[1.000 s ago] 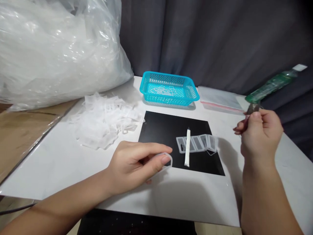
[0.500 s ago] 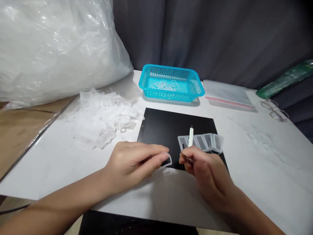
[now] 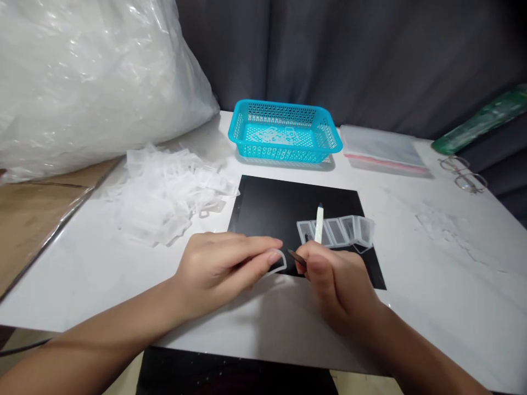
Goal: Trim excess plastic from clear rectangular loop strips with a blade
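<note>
My left hand (image 3: 224,267) pinches a small clear plastic pouch (image 3: 277,261) at the front edge of a black mat (image 3: 272,206). My right hand (image 3: 335,285) grips thin dark tweezers (image 3: 297,258) whose tip points left, close to the pouch's open end. Just behind my right hand a row of several clear pouches (image 3: 343,231) lies fanned on the mat, with a white stick-like tool (image 3: 318,223) resting across them.
A heap of loose clear pouches (image 3: 164,192) lies at the left, below a big clear plastic bag (image 3: 90,77). A turquoise basket (image 3: 284,131) stands behind the mat. Zip bags (image 3: 381,148), glasses (image 3: 463,173) and a green bottle (image 3: 481,118) are at the right.
My right hand came down from the right of the table to the mat's front edge with the tweezers. The tweezer tip has moved left toward the pouch; my left hand stayed put.
</note>
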A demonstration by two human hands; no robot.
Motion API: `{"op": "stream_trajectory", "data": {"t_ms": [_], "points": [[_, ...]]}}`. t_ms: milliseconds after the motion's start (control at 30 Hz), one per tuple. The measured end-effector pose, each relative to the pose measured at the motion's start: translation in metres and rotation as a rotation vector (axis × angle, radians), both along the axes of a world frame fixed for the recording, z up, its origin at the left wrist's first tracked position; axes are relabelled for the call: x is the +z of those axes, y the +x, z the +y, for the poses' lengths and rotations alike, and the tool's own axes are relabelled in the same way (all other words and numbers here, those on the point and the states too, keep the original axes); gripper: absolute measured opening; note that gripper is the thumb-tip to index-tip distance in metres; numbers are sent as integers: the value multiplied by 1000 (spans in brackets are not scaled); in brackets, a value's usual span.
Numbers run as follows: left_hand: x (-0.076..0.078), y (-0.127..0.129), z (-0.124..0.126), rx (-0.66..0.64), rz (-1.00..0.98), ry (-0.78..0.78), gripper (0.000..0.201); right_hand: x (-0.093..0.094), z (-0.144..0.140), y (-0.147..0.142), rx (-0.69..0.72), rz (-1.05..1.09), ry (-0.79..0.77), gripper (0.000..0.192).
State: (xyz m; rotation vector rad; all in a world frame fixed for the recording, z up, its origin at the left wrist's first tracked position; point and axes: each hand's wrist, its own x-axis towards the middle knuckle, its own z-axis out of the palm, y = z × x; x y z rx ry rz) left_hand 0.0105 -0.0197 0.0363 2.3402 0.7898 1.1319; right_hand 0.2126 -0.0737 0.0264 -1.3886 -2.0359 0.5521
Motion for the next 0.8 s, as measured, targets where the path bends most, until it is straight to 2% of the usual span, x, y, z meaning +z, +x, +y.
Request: {"op": "stream_trajectory", "data": {"t_ms": [133,367,600,800], "points": [[0,1,0,-13,-3,-3,10,-1,1,-1,10,9,-22,34],[-2,0,1,-30,8,26,10,-3,-1,-1,8,-42,44,36],[-2,-1,3,-68,14,49,11,-3,-1,-3,-14,-88,155,42],[-1,-2,2,-70,18,49,11,-5,-1,-5,-85,-199,271,52]]}}
